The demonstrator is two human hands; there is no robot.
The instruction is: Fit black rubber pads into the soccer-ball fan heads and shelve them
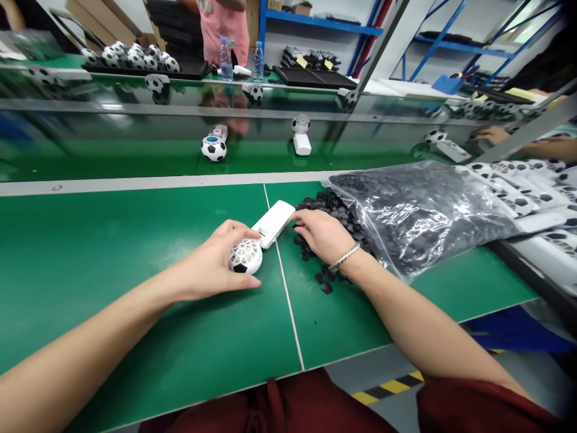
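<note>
Left hand point(220, 264) with fingers curled around the football-patterned end of a white device point(246, 258) on the green tabletop point(135, 240), right hand point(325, 236) at a pile of black pieces point(332, 207), whether its fingers pinch any unclear, plastic bag point(424, 210) beside.

The left hand point(216, 261) covers the near-left side of the ball-headed white device point(246, 255). The right hand point(322, 234) and wrist obscure part of the black pieces point(333, 207); whether a piece is between its fingertips cannot be determined. The plastic bag point(424, 216) conceals the surface beneath it. The stacked units point(523, 201) extend beyond the right edge. The top edge cuts off the head of the person in pink point(223, 30). Bottle label point(226, 60) print is illegible.
</note>
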